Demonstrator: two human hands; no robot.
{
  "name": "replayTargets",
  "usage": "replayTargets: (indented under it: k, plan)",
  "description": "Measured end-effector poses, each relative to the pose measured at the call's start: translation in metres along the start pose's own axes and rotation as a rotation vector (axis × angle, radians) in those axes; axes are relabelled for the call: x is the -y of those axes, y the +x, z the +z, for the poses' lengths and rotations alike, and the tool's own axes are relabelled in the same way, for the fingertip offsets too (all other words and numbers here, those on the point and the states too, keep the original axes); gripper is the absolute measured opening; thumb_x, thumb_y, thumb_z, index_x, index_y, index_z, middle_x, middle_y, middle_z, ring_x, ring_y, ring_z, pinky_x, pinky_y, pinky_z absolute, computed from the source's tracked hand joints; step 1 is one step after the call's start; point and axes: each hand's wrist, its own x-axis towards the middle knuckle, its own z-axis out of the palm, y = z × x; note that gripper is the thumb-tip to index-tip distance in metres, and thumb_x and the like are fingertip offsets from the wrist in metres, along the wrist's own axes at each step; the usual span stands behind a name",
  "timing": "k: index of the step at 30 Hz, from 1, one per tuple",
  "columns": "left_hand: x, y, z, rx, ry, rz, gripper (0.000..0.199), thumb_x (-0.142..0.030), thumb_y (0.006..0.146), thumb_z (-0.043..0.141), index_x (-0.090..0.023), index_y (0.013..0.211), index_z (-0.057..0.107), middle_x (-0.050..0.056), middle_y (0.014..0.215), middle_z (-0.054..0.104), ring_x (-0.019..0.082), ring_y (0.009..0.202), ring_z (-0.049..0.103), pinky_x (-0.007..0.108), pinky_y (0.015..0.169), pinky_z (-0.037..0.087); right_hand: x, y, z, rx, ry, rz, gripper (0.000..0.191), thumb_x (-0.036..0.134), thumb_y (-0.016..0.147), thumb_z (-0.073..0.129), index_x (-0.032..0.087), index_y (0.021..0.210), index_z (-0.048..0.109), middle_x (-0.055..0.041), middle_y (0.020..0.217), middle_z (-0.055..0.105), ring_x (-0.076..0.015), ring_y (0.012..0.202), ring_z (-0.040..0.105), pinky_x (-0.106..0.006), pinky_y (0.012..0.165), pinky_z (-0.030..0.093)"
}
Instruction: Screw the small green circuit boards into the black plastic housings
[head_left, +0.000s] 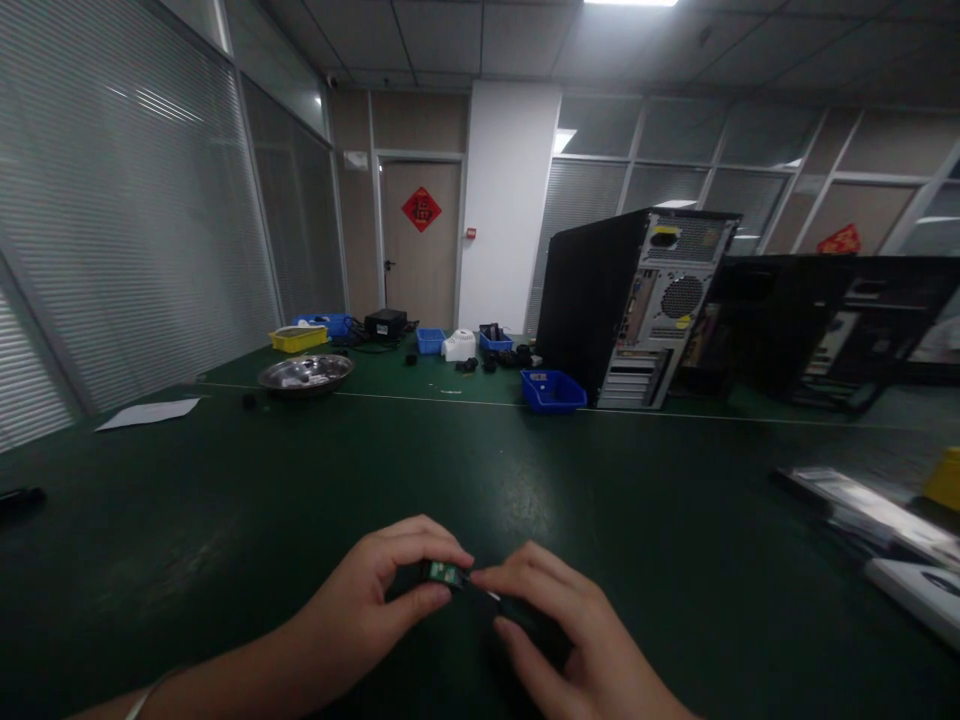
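My left hand (pixel 382 580) pinches a small green circuit board in a dark casing (pixel 444 573) between thumb and fingers, low over the table. Close on its right is my right hand (pixel 570 620), with the index fingertip at the casing's right end. Between the right thumb and index finger is a slim dark tool with a thin bright shaft (pixel 493 595), which looks like a small screwdriver. Most of its handle is lost in the shadow of the palm. I cannot tell whether its tip touches the board.
The green table (pixel 300 480) spreads ahead. Toward the back are a metal bowl (pixel 306 374), a blue bin (pixel 553 391), a yellow tray (pixel 298 338) and a black computer tower (pixel 637 310). Paper (pixel 148 413) lies left; a long pale metal part (pixel 870 505) lies right.
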Motion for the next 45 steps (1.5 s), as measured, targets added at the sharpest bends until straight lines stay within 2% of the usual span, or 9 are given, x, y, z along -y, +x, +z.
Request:
replayTargets:
  k: [6,10,19,27,34,36,38,41,45]
  plan:
    - [-0.002,-0.001,0.0,0.013,0.145,0.022,0.028,-0.013,0.087,0.061,-0.026,0.109,0.073,0.005,0.102,0.074,0.022,0.096,0.066,0.032,0.087,0.049,0.001,-0.001,0.001,0.011,-0.001,0.024,0.033,0.01,0.085,0.055,0.022,0.114,0.067,-0.0074,0.096,0.064,-0.0206,0.085,0.064,-0.031,0.074,0.052]
    - [-0.005,-0.002,0.001,0.02,0.158,0.012,0.029,-0.013,0.087,0.061,-0.027,0.11,0.072,0.004,0.104,0.074,0.022,0.098,0.066,0.032,0.088,0.049,0.001,-0.001,0.001,0.011,-0.001,0.03,0.034,0.01,0.086,0.055,0.023,0.116,0.066,-0.007,0.098,0.064,-0.0199,0.085,0.064,-0.03,0.075,0.051]
    - [-0.003,0.002,-0.001,0.02,0.051,-0.052,0.019,-0.021,0.086,0.063,-0.028,0.097,0.076,0.002,0.094,0.075,0.022,0.091,0.068,0.028,0.081,0.049,-0.003,0.001,0.003,-0.03,0.055,-0.053,0.035,0.011,0.082,0.057,0.02,0.115,0.066,-0.0082,0.095,0.066,-0.0195,0.084,0.065,-0.029,0.073,0.051]
    - [0.006,0.0,0.003,-0.011,-0.203,-0.137,0.016,-0.027,0.083,0.067,-0.025,0.095,0.077,0.003,0.092,0.072,0.023,0.091,0.066,0.031,0.081,0.049,-0.002,-0.001,0.004,-0.05,0.103,-0.071,0.038,0.009,0.084,0.058,0.022,0.118,0.065,-0.0077,0.097,0.065,-0.0197,0.086,0.064,-0.03,0.074,0.051]
    - [0.009,0.002,0.0,-0.1,-0.1,-0.1,0.022,-0.033,0.092,0.052,-0.022,0.1,0.07,0.003,0.094,0.061,0.019,0.084,0.059,0.027,0.072,0.047,0.001,-0.002,0.002,-0.088,0.081,-0.019,0.036,0.008,0.087,0.057,0.025,0.119,0.064,-0.0058,0.099,0.065,-0.0191,0.089,0.063,-0.029,0.078,0.05]
    - [0.004,0.0,-0.001,-0.037,0.011,-0.079,0.023,-0.029,0.095,0.047,-0.022,0.097,0.069,0.002,0.092,0.059,0.018,0.084,0.058,0.027,0.074,0.046,0.0,-0.003,0.002,-0.117,0.086,-0.014,0.035,0.008,0.089,0.057,0.025,0.119,0.064,-0.005,0.099,0.066,-0.0186,0.09,0.063,-0.029,0.079,0.05]
    - [-0.005,-0.004,-0.001,0.119,0.114,-0.036,0.023,-0.024,0.096,0.044,-0.022,0.093,0.067,0.001,0.092,0.06,0.018,0.087,0.057,0.027,0.079,0.045,-0.002,-0.003,0.003,-0.129,0.1,-0.006,0.035,0.009,0.09,0.057,0.026,0.12,0.063,-0.0048,0.101,0.066,-0.0188,0.093,0.063,-0.03,0.082,0.05]
    - [-0.021,-0.01,0.001,0.343,0.224,-0.004,0.022,-0.018,0.094,0.046,-0.024,0.098,0.067,0.003,0.102,0.06,0.019,0.095,0.057,0.028,0.086,0.045,-0.004,-0.003,0.004,-0.139,0.107,0.013,0.034,0.012,0.091,0.056,0.026,0.121,0.063,-0.0053,0.104,0.067,-0.0201,0.096,0.063,-0.031,0.084,0.05]
    - [-0.031,-0.013,0.002,0.412,0.293,-0.009,0.026,-0.015,0.092,0.05,-0.027,0.107,0.067,0.005,0.111,0.055,0.021,0.1,0.055,0.03,0.088,0.045,-0.001,-0.002,0.004,-0.125,0.11,0.038,0.033,0.011,0.091,0.056,0.024,0.12,0.064,-0.0051,0.1,0.066,-0.0195,0.094,0.063,-0.031,0.082,0.05]
